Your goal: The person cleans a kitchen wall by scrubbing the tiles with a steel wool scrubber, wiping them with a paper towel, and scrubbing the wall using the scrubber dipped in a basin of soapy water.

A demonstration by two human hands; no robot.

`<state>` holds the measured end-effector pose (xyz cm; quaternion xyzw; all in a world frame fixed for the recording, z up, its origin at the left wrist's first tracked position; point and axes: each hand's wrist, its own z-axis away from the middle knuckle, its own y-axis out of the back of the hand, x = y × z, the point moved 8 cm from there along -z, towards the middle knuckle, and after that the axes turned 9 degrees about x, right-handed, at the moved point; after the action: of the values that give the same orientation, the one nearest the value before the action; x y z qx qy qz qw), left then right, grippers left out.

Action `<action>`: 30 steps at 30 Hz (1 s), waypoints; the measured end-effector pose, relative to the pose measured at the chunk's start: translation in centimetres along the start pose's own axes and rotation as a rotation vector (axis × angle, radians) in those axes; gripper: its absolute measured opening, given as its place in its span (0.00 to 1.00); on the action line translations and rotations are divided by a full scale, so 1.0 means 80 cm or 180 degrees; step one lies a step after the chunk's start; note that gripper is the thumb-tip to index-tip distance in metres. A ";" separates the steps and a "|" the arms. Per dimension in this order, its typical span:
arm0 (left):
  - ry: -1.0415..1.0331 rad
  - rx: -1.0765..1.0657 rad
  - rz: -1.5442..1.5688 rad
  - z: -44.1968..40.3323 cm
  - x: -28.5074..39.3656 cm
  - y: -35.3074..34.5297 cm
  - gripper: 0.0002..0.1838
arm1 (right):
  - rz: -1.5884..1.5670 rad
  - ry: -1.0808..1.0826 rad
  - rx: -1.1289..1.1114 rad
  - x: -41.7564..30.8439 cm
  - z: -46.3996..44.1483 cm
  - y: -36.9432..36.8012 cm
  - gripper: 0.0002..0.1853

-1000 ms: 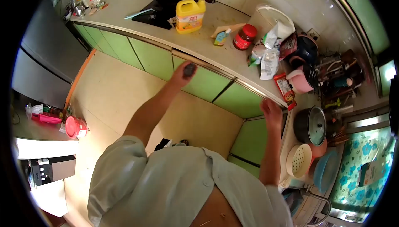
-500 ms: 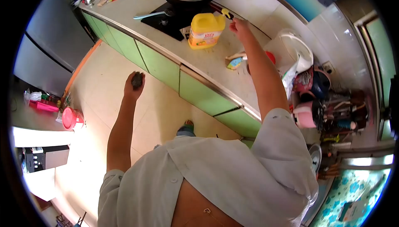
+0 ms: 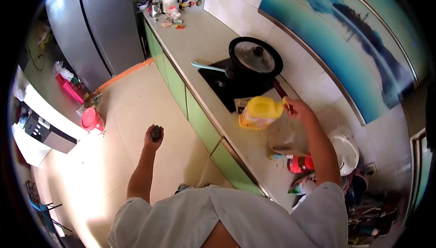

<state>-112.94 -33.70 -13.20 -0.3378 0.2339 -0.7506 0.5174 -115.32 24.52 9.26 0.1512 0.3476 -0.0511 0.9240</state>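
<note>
My left hand (image 3: 154, 142) is out over the floor, fingers curled round a dark, rough, rounded lump (image 3: 156, 133) that looks like a scouring pad. Above the counter, my right hand (image 3: 297, 108) is closed on a small yellow thing (image 3: 285, 102), mostly hidden by the fingers. Just left of it stands a yellow detergent jug (image 3: 261, 112) with an orange label, upright on the worktop. Behind the jug, a black wok with a glass lid (image 3: 255, 58) is on the black cooktop (image 3: 220, 84).
A brush with a light blue handle (image 3: 208, 68) lies across the cooktop. A red-labelled jar (image 3: 299, 164) and a white container (image 3: 346, 150) are near my right forearm. Bottles and packets crowd the counter's far end. A red bucket (image 3: 92, 121) stands on the floor at left.
The view has swung, so the counter and wok appear lower and further right. My right hand still has the yellow thing beside the jug; my left still grips the dark lump.
</note>
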 end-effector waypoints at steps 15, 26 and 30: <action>0.0293 -0.0279 0.0079 -0.046 -0.025 -0.055 0.08 | -0.0057 0.0067 0.0179 -0.002 0.002 -0.006 0.19; 0.0600 -0.0421 0.0006 -0.044 -0.074 -0.105 0.08 | -0.0033 0.0104 0.0197 -0.026 -0.003 -0.001 0.23; 0.0850 -0.0635 0.0018 -0.045 -0.102 -0.121 0.08 | -0.0101 0.0220 0.0421 -0.012 0.008 -0.004 0.20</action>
<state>-119.73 -22.61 -10.98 -0.2841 0.3748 -0.7605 0.4478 -115.70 23.98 10.29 0.2081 0.3774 -0.0834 0.8985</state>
